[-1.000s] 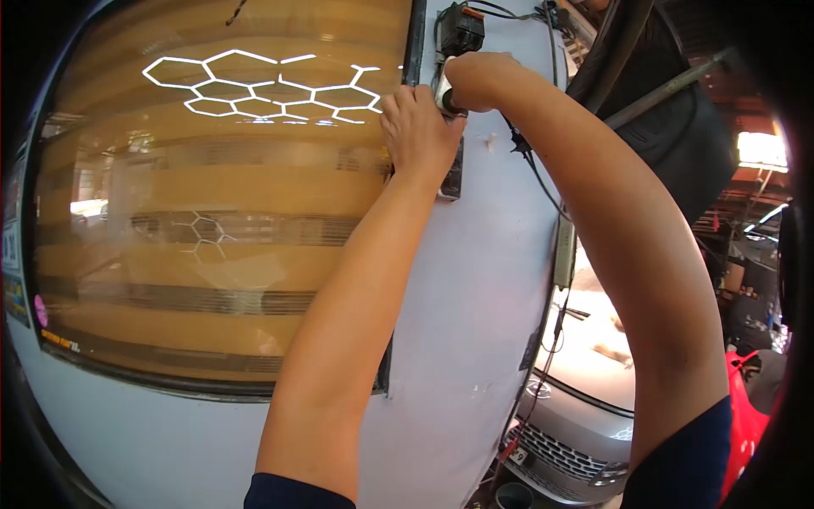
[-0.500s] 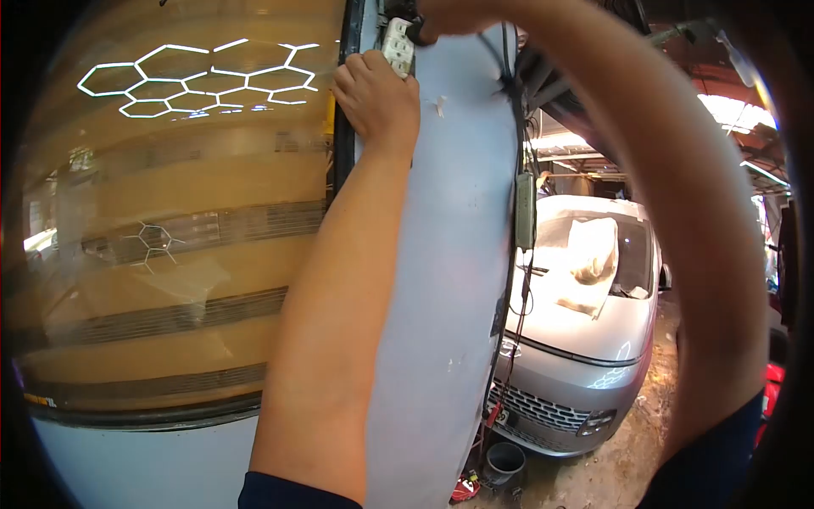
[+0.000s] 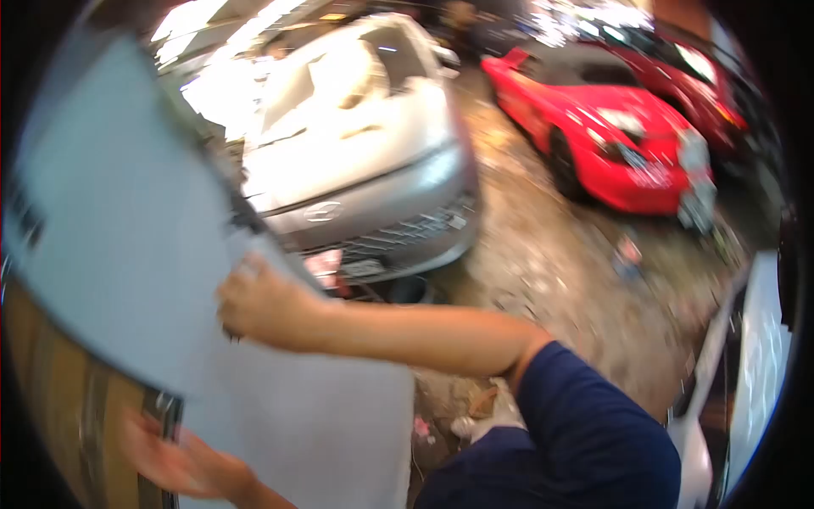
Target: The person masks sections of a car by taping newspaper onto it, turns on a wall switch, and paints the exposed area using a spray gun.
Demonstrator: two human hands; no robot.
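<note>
My right hand [image 3: 264, 307] is closed in front of a pale blue-grey vehicle panel [image 3: 127, 204]. A small dark bit shows under its fingers, but motion blur hides what it is. Lower down, my left hand [image 3: 182, 458] is smeared, with its fingers stretched out and nothing visible in them. It is near the dark edge of a tinted window [image 3: 89, 407] that reflects brown and yellow bands. Whether it touches the window I cannot tell.
A silver car [image 3: 373, 204] with cloth on its bonnet is parked beyond the panel. Farther right stands a red car [image 3: 610, 144], with a darker red one behind it. A dark bucket [image 3: 413, 291] sits by the silver car. The floor [image 3: 543, 271] looks rough and stained.
The view has swung right and tilted. My left hand has left the white power strip, which is out of sight. My right hand has come down from beside it to the panel.
</note>
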